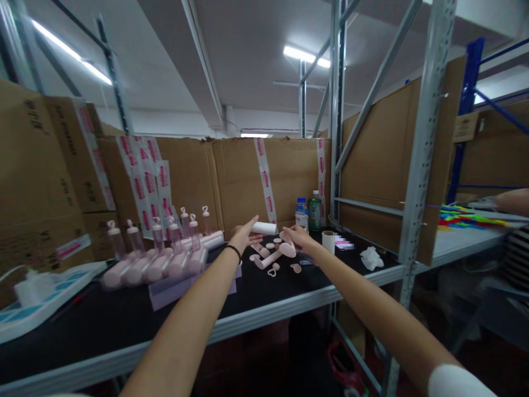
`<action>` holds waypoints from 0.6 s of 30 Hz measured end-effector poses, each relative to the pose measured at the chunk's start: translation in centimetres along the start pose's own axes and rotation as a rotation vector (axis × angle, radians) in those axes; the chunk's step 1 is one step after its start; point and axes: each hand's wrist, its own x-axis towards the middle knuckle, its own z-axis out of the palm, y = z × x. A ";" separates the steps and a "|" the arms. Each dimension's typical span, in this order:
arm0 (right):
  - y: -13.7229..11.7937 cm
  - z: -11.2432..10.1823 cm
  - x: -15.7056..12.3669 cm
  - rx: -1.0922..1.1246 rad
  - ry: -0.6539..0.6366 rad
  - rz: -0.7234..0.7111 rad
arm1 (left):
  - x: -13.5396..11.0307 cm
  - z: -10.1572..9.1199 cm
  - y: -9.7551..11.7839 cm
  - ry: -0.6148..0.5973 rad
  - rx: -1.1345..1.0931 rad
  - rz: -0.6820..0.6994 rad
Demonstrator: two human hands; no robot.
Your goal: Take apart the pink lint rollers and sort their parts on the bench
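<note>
My left hand [243,237], with a dark bead bracelet at its wrist, holds a plain white tube [264,227] between thumb and fingers. Just to its right, the fingers of my right hand [300,238] pinch a pale pink piece with a rounded end [288,248]; its full shape is partly hidden. Below both hands, loose pink parts lie on the black surface: a long pink cylinder [270,259], a heart-shaped loop [273,269], a small rounded piece [296,268] and several flat discs [270,246].
Several pink cylinders [155,268] and clear pink tubes with heart loops [158,236] stand left, by a lilac tray [169,292]. Bottles [314,212], a white roll [328,242] and crumpled tissue [371,258] are right. A metal post [425,132] rises at front right.
</note>
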 end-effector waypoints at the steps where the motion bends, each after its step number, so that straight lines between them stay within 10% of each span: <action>1: 0.0 0.0 0.0 -0.018 -0.001 0.010 | 0.1 -0.1 -0.1 0.004 0.004 -0.007; 18: -3.3 -1.8 -3.1 -0.157 0.038 -0.177 | 0.8 1.4 1.7 -0.036 0.024 0.122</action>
